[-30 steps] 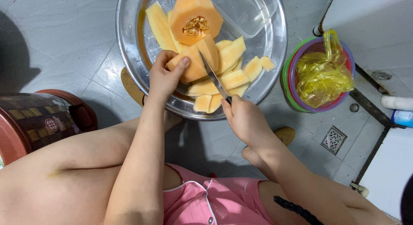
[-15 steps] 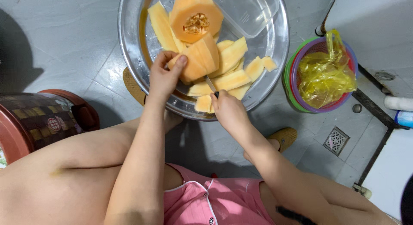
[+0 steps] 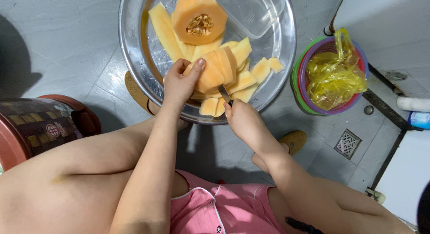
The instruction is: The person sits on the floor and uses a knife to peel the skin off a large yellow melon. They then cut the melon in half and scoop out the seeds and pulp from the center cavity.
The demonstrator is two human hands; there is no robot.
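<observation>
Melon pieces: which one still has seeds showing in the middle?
The big melon chunk at the far side of the metal bowl. It has a seedy hollow in its centre; the other pieces are plain orange slices without any seeds.

A home's tiled floor (image 3: pixel 67 46), with floor drain (image 3: pixel 347 143) and sandals (image 3: pixel 293 141).

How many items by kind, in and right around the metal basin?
Metal basin: 1
Clear plastic container: 1
Knife: 1, in the right hand
Big seeded melon piece: 1
Melon chunk in the left hand: 1
Stacked baskets with yellow bag: 1 stack
Total: 6; the loose slices overlap too much to count.
</observation>
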